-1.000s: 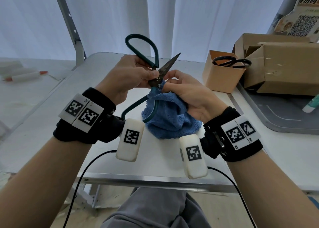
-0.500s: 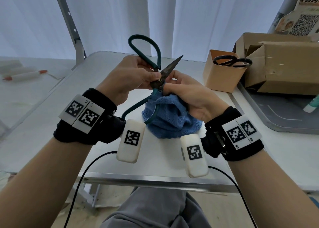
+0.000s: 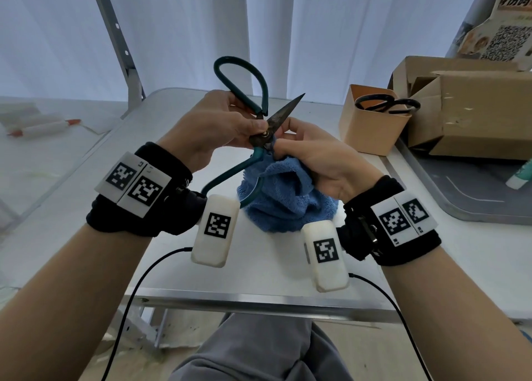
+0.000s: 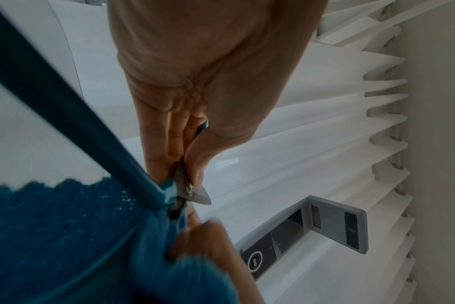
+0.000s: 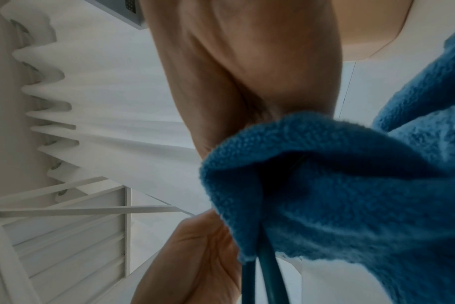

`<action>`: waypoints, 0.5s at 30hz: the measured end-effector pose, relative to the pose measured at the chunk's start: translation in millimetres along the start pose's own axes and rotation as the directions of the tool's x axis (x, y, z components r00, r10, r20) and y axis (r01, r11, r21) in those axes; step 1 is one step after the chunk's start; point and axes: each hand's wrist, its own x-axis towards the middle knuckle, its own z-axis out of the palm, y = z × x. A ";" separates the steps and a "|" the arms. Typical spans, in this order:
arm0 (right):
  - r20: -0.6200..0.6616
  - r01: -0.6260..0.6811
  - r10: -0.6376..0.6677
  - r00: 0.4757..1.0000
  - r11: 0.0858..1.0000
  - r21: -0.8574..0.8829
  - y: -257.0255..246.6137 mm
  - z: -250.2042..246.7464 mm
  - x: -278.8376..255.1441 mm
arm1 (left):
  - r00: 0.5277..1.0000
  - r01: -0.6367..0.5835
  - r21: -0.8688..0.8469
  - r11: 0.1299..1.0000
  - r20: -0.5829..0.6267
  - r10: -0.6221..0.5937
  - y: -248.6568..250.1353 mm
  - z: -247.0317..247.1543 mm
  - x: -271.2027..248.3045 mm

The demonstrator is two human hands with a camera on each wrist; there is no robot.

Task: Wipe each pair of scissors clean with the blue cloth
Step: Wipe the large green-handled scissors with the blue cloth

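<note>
Left hand (image 3: 213, 127): grip pinched at the pivot of the open scissors (image 3: 260, 134), which are held above the table (image 3: 161, 254) with one blade pointing up and away to the right. Right hand (image 3: 313, 158): grip closed on the cloth (image 3: 285, 202), pressing a fold against the second blade just right of the pivot; that blade is hidden by cloth and fingers, so its axis cannot be told. A second pair (image 3: 385, 105) stands in the cup (image 3: 371, 130), nearer the right hand.
</note>
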 end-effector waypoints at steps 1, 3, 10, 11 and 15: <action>0.002 -0.014 0.014 1.000 1.000 -0.010 -1.3 -2.9 -1.3 | 1.000 -0.001 0.004 1.000 -0.007 0.001 -0.2 -1.9 0.3; -0.062 -0.052 0.047 0.997 0.994 -0.095 -3.4 -12.1 -2.3 | 1.000 -0.003 0.001 1.000 -0.026 0.003 -0.4 -7.9 0.4; -0.341 0.041 0.025 0.940 0.982 0.184 -10.1 -35.0 -1.0 | 0.999 -0.002 -0.036 0.999 -0.043 0.000 1.7 -20.9 0.5; -0.277 0.037 0.025 0.960 0.976 0.214 -10.9 -33.5 -1.7 | 0.999 -0.003 -0.039 0.999 -0.039 0.001 1.7 -20.0 1.0; 0.019 0.004 -0.006 1.000 0.997 0.072 -6.9 -20.5 -5.4 | 0.999 -0.007 -0.043 0.999 -0.039 0.006 1.1 -14.7 4.2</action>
